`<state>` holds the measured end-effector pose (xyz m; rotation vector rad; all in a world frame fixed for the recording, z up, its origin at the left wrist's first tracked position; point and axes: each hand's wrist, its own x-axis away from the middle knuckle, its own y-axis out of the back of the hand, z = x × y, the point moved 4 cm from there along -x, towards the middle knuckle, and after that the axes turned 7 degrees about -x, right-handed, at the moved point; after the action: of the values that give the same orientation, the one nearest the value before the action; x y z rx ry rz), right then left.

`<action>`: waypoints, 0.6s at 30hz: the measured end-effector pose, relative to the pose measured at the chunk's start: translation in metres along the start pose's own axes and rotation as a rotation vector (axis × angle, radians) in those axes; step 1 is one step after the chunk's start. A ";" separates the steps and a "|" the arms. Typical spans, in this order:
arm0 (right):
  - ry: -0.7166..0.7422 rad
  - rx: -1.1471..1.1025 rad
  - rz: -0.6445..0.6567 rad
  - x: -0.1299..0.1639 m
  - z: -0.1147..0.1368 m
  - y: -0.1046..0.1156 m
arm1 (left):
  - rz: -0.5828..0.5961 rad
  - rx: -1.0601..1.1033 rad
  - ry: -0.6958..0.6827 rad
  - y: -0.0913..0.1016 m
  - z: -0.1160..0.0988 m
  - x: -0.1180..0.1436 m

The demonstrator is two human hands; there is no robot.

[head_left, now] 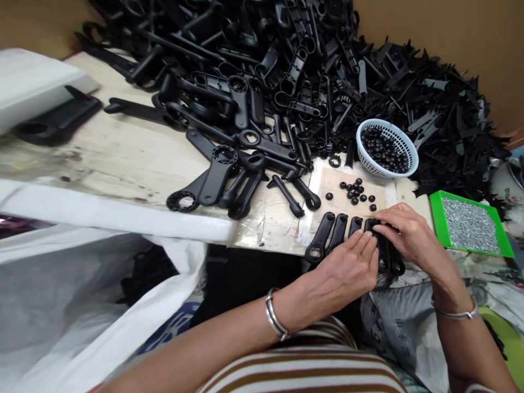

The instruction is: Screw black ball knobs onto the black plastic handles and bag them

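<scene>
Several black plastic handles (327,234) lie side by side at the table's near edge. My left hand (347,267) lies flat over the middle ones, fingers extended. My right hand (405,232) presses its fingertips on the rightmost handles (388,262), next to my left fingertips. Just beyond the row, several small black round caps (355,192) lie loose on a cardboard sheet (327,180). Whether either hand grips a handle is unclear.
A huge heap of black handles (266,82) covers the far table. A light blue basket (403,144) holds black caps. A green tray (440,215) of small metal screws sits at right. A white plastic bag (82,305) hangs at the near left.
</scene>
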<state>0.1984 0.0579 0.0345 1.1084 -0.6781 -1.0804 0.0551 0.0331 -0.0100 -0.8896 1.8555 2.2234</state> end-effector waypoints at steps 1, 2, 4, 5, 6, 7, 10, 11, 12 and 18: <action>-0.029 -0.035 -0.025 -0.001 -0.006 0.002 | -0.003 0.000 -0.002 0.000 0.000 0.000; -0.064 -0.051 -0.062 -0.002 -0.012 0.004 | -0.003 0.003 -0.005 0.000 0.000 0.000; -0.114 -0.047 -0.127 -0.006 -0.022 0.008 | -0.009 0.007 -0.008 0.001 0.000 0.000; -0.117 -0.041 -0.133 -0.010 -0.026 0.009 | -0.006 0.007 -0.011 0.002 0.000 0.000; -0.105 -0.039 -0.113 -0.014 -0.028 0.008 | 0.000 0.005 -0.014 0.002 0.000 0.000; -0.083 -0.043 -0.081 -0.018 -0.030 0.007 | 0.007 0.004 -0.018 0.003 0.001 0.001; -0.042 -0.038 0.017 -0.029 -0.031 0.002 | 0.033 0.013 -0.038 0.005 0.001 0.002; -0.043 -0.027 0.043 -0.032 -0.032 0.001 | 0.042 0.015 -0.046 0.005 0.001 0.002; -0.049 -0.021 0.066 -0.033 -0.032 -0.001 | 0.048 0.012 -0.050 0.006 0.001 0.002; -0.205 -0.257 -0.033 -0.026 -0.044 0.003 | 0.032 0.007 -0.032 0.006 0.004 -0.001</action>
<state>0.2284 0.0987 0.0245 0.7979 -0.6612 -1.2821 0.0517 0.0351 -0.0037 -0.8231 1.8756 2.2347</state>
